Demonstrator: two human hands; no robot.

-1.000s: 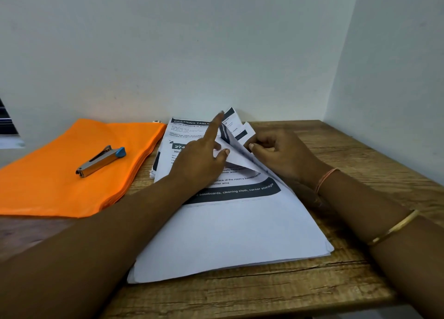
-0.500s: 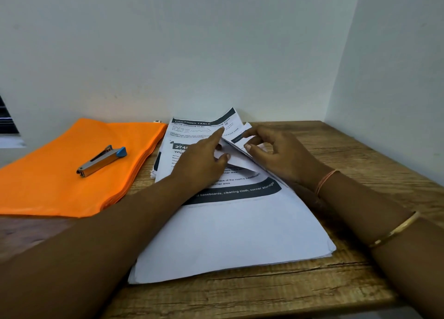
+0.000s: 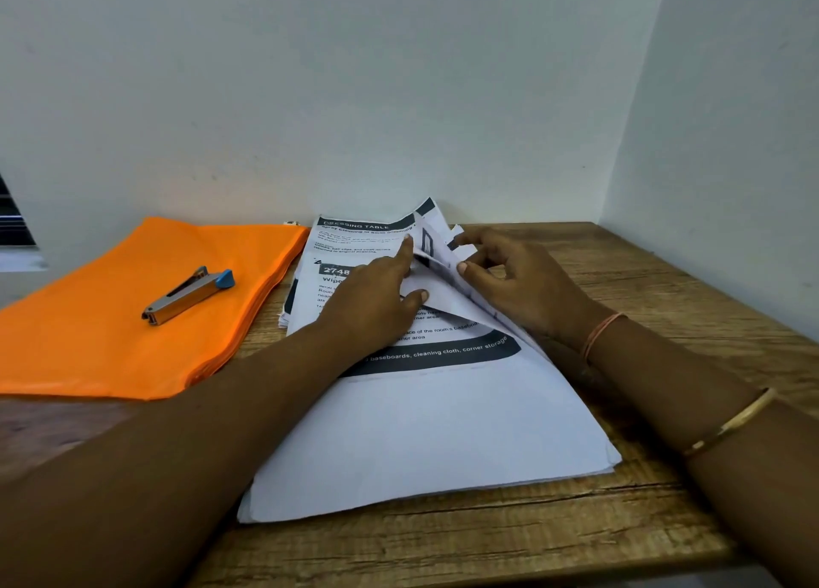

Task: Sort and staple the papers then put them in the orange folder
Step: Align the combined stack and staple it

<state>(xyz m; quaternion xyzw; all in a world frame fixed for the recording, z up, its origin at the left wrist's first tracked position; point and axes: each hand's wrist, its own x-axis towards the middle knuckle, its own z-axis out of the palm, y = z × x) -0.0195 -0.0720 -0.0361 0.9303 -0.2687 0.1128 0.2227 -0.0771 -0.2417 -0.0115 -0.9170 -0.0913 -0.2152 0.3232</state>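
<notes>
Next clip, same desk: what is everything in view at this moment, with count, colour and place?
table: one, brown wood, in the room's corner
walls: two, white, behind and right of the table
window: one, dark slats, far left edge
orange folder: one, orange, left part of the table
stapler: one, silver with blue end, lying on the orange folder
papers: one stack, white with dark print, mid-table, far right corners lifted
thread band: one, orange, right wrist
bangle: one, gold, right forearm
left hand: one, rests on the papers, forefinger against the lifted corners
right hand: one, pinches the lifted corners
</notes>
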